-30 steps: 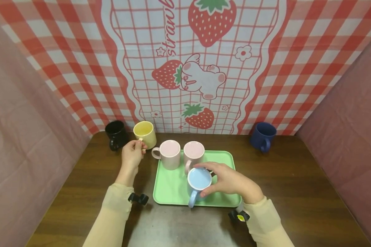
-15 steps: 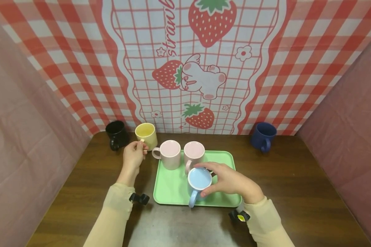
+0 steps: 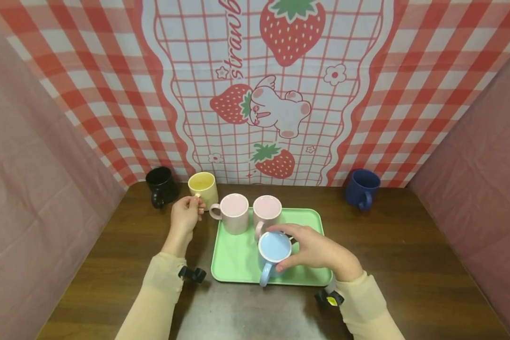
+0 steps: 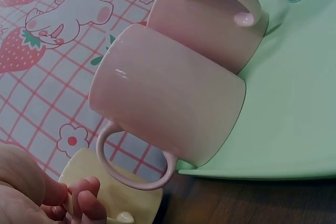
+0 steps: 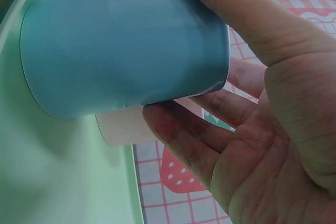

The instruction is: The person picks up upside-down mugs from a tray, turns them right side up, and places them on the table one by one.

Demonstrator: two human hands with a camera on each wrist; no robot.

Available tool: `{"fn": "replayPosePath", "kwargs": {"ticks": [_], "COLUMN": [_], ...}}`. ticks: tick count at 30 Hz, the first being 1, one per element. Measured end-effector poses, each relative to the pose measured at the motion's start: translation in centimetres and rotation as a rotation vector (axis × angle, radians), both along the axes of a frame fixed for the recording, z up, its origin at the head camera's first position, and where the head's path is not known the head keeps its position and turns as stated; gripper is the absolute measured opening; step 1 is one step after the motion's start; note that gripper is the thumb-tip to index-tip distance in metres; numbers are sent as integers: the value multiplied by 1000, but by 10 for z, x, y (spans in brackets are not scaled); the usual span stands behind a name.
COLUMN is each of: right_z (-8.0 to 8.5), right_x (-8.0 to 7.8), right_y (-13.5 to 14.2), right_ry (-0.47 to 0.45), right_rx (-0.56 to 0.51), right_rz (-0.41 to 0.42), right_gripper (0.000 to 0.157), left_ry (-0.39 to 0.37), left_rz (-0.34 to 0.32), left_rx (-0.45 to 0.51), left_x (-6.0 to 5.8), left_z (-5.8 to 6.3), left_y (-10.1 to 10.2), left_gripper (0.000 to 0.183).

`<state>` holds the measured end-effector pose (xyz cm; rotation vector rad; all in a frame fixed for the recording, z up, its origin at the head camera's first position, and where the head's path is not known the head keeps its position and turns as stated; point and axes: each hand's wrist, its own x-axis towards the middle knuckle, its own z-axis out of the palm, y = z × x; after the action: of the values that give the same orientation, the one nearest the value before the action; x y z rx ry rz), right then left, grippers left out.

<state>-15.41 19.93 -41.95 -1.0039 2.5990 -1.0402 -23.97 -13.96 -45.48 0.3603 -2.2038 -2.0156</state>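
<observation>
My left hand (image 3: 185, 213) pinches the handle of a yellow mug (image 3: 208, 193), upright at the back left of the table; in the left wrist view the mug (image 4: 126, 195) is partly hidden by my fingers. My right hand (image 3: 312, 245) grips a light blue mug (image 3: 268, 255) near its rim, thumb on one side and fingers on the other. This mug (image 5: 121, 45) stands on the green tray (image 3: 233, 264), its handle toward me. Two pink mugs, a left one (image 3: 235, 217) with its handle to the left and a right one (image 3: 268, 210), stand along the tray's back edge.
A black mug (image 3: 163, 186) stands at the back left corner, left of the yellow one. A dark blue mug (image 3: 361, 189) stands at the back right. A red-checked strawberry cloth (image 3: 276, 108) hangs behind the brown table (image 3: 408, 264).
The yellow mug has shifted a little to the right and toward me, away from the black mug, with my left hand on its handle. The right hand and blue mug stay in place.
</observation>
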Motion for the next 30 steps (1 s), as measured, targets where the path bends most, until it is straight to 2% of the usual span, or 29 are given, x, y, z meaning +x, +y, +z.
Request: {"fn": "replayPosePath", "kwargs": {"ticks": [12,19,30], "right_z": [0,1,0], "right_x": [0,0,0], "right_y": [0,0,0], "right_ry": [-16,-20,-23], "right_rx": [-18,-6,-4], "right_rz": [7,-5,-4], "right_gripper": [85,85,85], "left_ry": [-10,-6,-30], "left_rz": [-16,-51,-64], "left_rx": [7,9,-19], "left_x": [-2,-3,-1], "left_z": [-5,-5,-1], "left_y": [-1,0,-1], "left_gripper": [28,27,28]}}
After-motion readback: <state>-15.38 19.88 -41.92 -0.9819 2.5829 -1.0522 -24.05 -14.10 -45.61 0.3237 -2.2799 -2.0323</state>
